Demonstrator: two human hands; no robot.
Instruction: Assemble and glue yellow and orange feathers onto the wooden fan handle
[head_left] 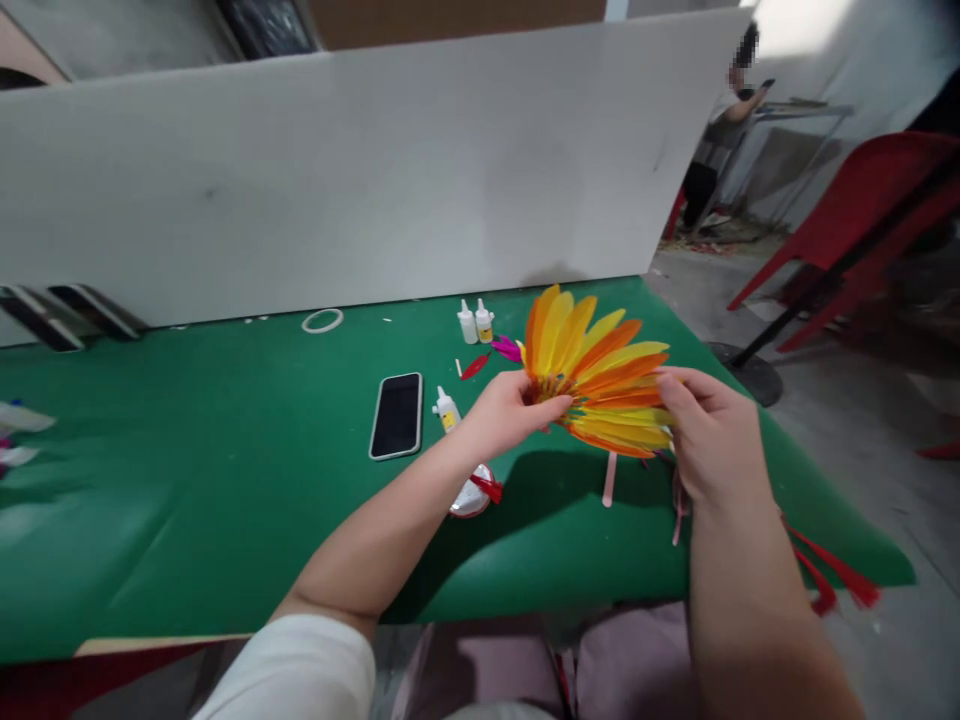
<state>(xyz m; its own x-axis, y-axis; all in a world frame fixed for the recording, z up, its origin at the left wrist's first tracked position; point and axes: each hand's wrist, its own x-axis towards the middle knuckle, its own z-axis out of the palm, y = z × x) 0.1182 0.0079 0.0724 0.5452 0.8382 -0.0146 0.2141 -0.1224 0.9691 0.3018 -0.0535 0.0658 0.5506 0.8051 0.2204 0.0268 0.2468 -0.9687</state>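
A fan of yellow and orange feathers (592,350) is held up over the green table (262,480). My left hand (517,410) is closed around its narrow base, where the feather stems meet. At the fan's right edge, my right hand (705,420) pinches the outer part of a feather between thumb and fingers. Beneath my left forearm are a small glue bottle (448,410) and a round silvery dish (472,497) with a red piece on it. Just behind the fan lie a magenta feather (508,348) and a red feather (475,366).
A phone (397,416) lies left of my forearm. Two white glue bottles (475,322) stand near the white board (375,180). A white ring (322,320) is farther left. Red tassels (840,570) hang at the right edge. A red chair (870,210) and a person (724,130) are beyond.
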